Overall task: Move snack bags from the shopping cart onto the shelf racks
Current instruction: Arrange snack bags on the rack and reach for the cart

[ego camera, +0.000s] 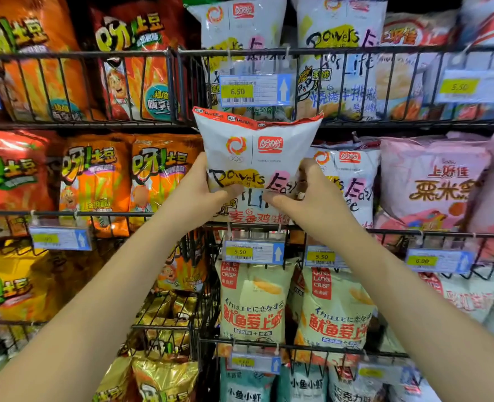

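Between left grip (200,195) and right grip (308,198), the snack bag (254,152) sits clamped upright.

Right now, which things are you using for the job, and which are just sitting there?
For the job: the white snack bag, held by the left hand and right hand; the wire rack.
Just sitting there: orange bags, pink bag, price tag.

This is a shop's snack aisle. Black wire racks (95,55) hold rows of sealed snacks: orange bags (95,181) left of the 6.50 price tag (254,89), white bags (338,68) right of it. More price tags (253,252) hang below it.
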A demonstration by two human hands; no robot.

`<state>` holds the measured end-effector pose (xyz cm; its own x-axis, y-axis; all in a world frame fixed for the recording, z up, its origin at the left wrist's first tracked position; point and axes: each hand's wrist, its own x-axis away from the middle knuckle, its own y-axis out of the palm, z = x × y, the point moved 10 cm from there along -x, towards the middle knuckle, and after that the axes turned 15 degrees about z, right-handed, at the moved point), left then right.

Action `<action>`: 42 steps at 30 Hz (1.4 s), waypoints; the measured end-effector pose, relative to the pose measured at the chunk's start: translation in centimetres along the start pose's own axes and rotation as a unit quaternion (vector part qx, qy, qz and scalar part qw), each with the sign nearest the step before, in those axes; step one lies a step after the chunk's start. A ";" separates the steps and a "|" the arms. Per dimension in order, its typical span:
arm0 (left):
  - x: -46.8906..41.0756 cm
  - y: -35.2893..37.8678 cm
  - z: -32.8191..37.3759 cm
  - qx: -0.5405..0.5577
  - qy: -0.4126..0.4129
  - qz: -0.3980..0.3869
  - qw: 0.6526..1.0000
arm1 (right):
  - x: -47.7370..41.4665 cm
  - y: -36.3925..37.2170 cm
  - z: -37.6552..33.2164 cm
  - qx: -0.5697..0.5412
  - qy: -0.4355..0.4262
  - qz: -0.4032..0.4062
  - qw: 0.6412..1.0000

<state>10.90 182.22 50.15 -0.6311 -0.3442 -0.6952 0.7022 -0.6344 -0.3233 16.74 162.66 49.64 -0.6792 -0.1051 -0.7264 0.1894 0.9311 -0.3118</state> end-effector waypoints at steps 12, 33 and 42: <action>-2.5 2.3 -1.4 -0.216 0.009 -0.090 0.972 | -1.3 2.8 1.0 0.129 0.009 -0.073 0.989; -4.0 3.8 -3.1 -0.229 -0.038 -0.083 0.969 | -3.0 5.5 2.9 0.192 0.075 -0.096 0.974; -4.7 4.2 -2.8 -0.192 -0.046 -0.057 0.979 | -3.6 5.2 2.8 0.184 0.098 -0.065 0.976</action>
<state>17.74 183.11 50.22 -0.7278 -0.3580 -0.5849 0.6857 -0.3726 -0.6252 22.19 166.90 48.93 -0.8296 -0.1113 -0.5472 0.3105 0.7225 -0.6177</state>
